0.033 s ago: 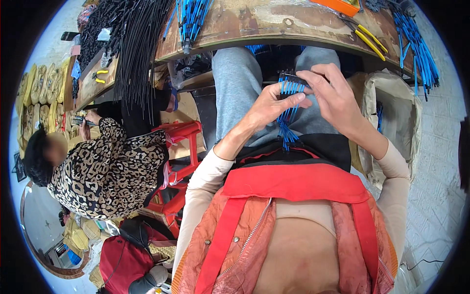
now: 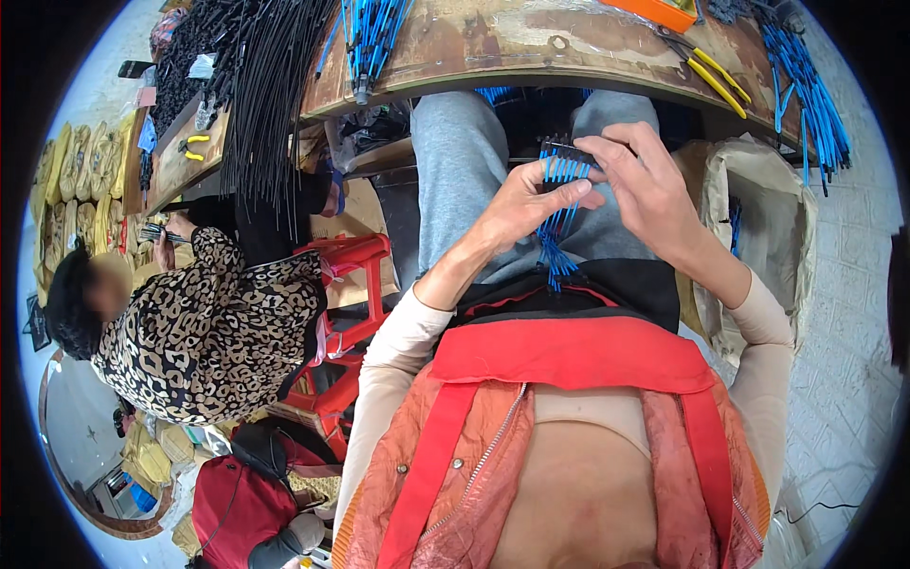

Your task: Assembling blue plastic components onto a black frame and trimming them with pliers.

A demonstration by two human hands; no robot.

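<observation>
A bundle of thin blue cables [image 2: 566, 171] with black ends is held over my lap, its lower ends fanning out towards my waist. My left hand [image 2: 531, 201] is closed round the bundle, thumb laid across it. At the bundle's top, a dark strip-like piece [image 2: 567, 150] runs across the cables. My right hand [image 2: 635, 180] pinches at the right end of that dark piece, fingers bent and close to my left fingertips. What lies between the right fingertips is partly hidden.
Ahead stands a worn wooden table [image 2: 512, 43] with blue cables [image 2: 374, 38], yellow-handled pliers [image 2: 716, 81] and an orange tray [image 2: 654, 11]. Long black cables [image 2: 275, 114] hang off its left side. A co-worker [image 2: 209, 322] sits left beside a red stool [image 2: 355, 284]. A lined bin [image 2: 758, 180] stands right.
</observation>
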